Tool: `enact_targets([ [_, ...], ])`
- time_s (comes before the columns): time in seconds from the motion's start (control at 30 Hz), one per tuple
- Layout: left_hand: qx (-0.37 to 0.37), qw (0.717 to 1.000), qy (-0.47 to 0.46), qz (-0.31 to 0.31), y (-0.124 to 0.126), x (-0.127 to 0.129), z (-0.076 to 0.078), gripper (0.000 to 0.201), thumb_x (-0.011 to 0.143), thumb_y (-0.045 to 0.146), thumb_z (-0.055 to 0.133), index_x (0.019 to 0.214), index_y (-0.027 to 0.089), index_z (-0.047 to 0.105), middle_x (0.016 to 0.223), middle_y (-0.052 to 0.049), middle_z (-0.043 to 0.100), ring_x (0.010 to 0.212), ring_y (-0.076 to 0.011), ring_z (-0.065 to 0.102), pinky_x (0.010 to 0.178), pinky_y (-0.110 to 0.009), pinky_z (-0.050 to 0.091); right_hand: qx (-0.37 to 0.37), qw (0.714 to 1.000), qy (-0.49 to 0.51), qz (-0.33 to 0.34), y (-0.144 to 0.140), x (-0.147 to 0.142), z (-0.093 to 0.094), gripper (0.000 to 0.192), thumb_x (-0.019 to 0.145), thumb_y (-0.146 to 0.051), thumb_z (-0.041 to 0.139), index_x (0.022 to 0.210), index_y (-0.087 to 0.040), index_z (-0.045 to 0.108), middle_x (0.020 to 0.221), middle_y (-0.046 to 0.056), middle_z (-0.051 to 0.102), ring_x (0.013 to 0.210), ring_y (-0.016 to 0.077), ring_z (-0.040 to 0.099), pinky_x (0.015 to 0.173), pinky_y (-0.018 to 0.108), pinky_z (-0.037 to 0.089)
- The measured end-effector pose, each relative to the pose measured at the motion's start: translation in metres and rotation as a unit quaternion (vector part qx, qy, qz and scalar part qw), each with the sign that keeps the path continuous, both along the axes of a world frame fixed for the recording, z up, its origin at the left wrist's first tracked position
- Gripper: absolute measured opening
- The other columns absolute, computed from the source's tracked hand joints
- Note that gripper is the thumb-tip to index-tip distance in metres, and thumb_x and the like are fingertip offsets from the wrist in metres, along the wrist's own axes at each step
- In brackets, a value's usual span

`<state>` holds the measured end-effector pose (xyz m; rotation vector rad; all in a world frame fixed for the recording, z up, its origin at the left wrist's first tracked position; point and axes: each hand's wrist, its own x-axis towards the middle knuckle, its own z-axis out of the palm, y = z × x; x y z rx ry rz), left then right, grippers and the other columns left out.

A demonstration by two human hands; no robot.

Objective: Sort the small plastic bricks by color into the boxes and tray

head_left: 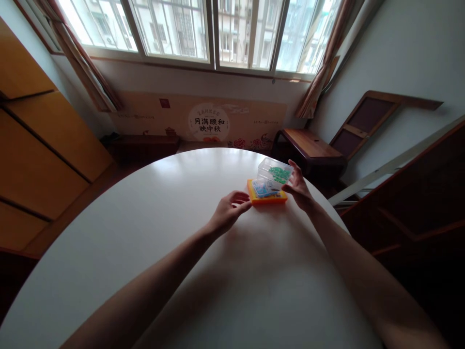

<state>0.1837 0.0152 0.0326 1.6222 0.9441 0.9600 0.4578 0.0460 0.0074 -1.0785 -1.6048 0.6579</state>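
A large round white table fills most of the view, and beyond its far edge a low wooden bench is seen under the window, with orange cabinets to the left and dark wooden furniture to the right. Near the far right part of the tabletop an orange tray is set flat, and on it a clear plastic box is tilted, green pieces being visible inside its raised part and bluish ones lower down. The box is judged to be partly lifted or opened only; nothing has been laid out on the table, so most of the work appears still to be done. The right hand is placed against the box's right side, fingers loosely spread and touching it rather than closed round it. The left hand rests just beside the tray's left end, fingers curled and half open, holding nothing. The tray sits close to the table's far right rim, so little room is left there, while broad bare surface lies to the left and nearer the person.
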Motion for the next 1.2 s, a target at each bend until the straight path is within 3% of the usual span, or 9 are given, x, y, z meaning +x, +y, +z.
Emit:
enact_targets([
  [0.1, 0.057, 0.997, 0.014, 0.048, 0.035, 0.025, -0.026, 0.082, 0.058, 0.045, 0.081, 0.128, 0.016, 0.049, 0.124, -0.016, 0.057, 0.109, -0.0298, 0.056, 0.089, -0.044, 0.049, -0.035, 0.994, 0.094, 0.045, 0.005, -0.011, -0.004, 0.096, 0.058, -0.072, 0.071, 0.135, -0.03, 0.031, 0.136, 0.013, 0.047, 0.123, 0.031, 0.051, 0.097, 0.052, 0.046],
  [0.17, 0.102, 0.994, 0.023, 0.025, 0.051, 0.037, -0.035, 0.103, 0.051, 0.043, 0.086, 0.14, 0.019, 0.038, 0.138, -0.018, 0.046, 0.118, -0.0336, 0.05, 0.095, -0.048, 0.045, -0.048, 0.991, 0.118, 0.037, 0.005, -0.019, -0.003, 0.087, 0.06, -0.065, 0.074, 0.128, -0.029, 0.036, 0.129, 0.011, 0.053, 0.118, 0.0296, 0.055, 0.096, 0.05, 0.048],
  [0.3, 0.14, 0.99, 0.022, 0.01, 0.069, 0.055, -0.041, 0.119, 0.048, 0.041, 0.088, 0.147, 0.02, 0.025, 0.138, -0.018, 0.046, 0.122, -0.0361, 0.048, 0.1, -0.052, 0.041, -0.053, 0.985, 0.161, 0.029, 0.001, -0.027, -0.001, 0.07, 0.065, -0.057, 0.074, 0.12, -0.029, 0.04, 0.121, 0.008, 0.059, 0.105, 0.0269, 0.063, 0.088, 0.045, 0.053],
  [0.47, 0.221, 0.97, 0.101, 0.012, 0.073, 0.058, -0.041, 0.103, 0.05, 0.037, 0.086, 0.14, 0.019, 0.038, 0.132, -0.013, 0.052, 0.123, -0.0354, 0.047, 0.102, -0.05, 0.04, -0.044, 0.979, 0.199, 0.009, -0.001, -0.04, -0.005, 0.062, 0.066, -0.05, 0.074, 0.114, -0.028, 0.041, 0.113, 0.006, 0.061, 0.099, 0.026, 0.064, 0.081, 0.043, 0.056],
  [0.57, 0.228, 0.958, 0.17, 0.038, 0.072, 0.051, -0.037, 0.088, 0.054, 0.037, 0.083, 0.132, 0.018, 0.046, 0.124, -0.011, 0.058, 0.118, -0.0327, 0.052, 0.101, -0.048, 0.042, -0.029, 0.973, 0.23, 0.023, 0.0, -0.05, -0.008, 0.055, 0.067, -0.043, 0.075, 0.111, -0.027, 0.045, 0.107, 0.003, 0.063, 0.096, 0.0249, 0.064, 0.08, 0.042, 0.056],
  [0.7, 0.225, 0.952, 0.206, 0.024, 0.072, 0.037, -0.027, 0.077, 0.056, 0.038, 0.081, 0.125, 0.02, 0.052, 0.116, -0.008, 0.063, 0.109, -0.0294, 0.057, 0.1, -0.043, 0.044, -0.028, 0.968, 0.246, 0.036, 0.002, -0.058, -0.006, 0.054, 0.066, -0.039, 0.076, 0.11, -0.027, 0.047, 0.101, 0.002, 0.064, 0.094, 0.0245, 0.064, 0.077, 0.04, 0.056],
  [0.93, 0.213, 0.947, 0.24, 0.012, 0.07, 0.028, -0.024, 0.075, 0.058, 0.04, 0.078, 0.125, 0.019, 0.051, 0.117, -0.009, 0.062, 0.111, -0.0322, 0.055, 0.098, -0.045, 0.044, -0.042, 0.97, 0.236, 0.045, 0.001, -0.059, -0.002, 0.055, 0.067, -0.04, 0.076, 0.112, -0.027, 0.047, 0.101, 0.001, 0.065, 0.094, 0.0235, 0.064, 0.079, 0.041, 0.056],
  [1.2, 0.208, 0.953, 0.219, 0.005, 0.066, 0.044, -0.026, 0.079, 0.064, 0.036, 0.074, 0.134, 0.021, 0.042, 0.127, -0.011, 0.057, 0.116, -0.0313, 0.054, 0.101, -0.044, 0.043, -0.036, 0.975, 0.219, 0.03, 0.001, -0.042, 0.0, 0.06, 0.066, -0.041, 0.077, 0.116, -0.027, 0.046, 0.115, 0.005, 0.063, 0.1, 0.0259, 0.064, 0.084, 0.044, 0.056],
])
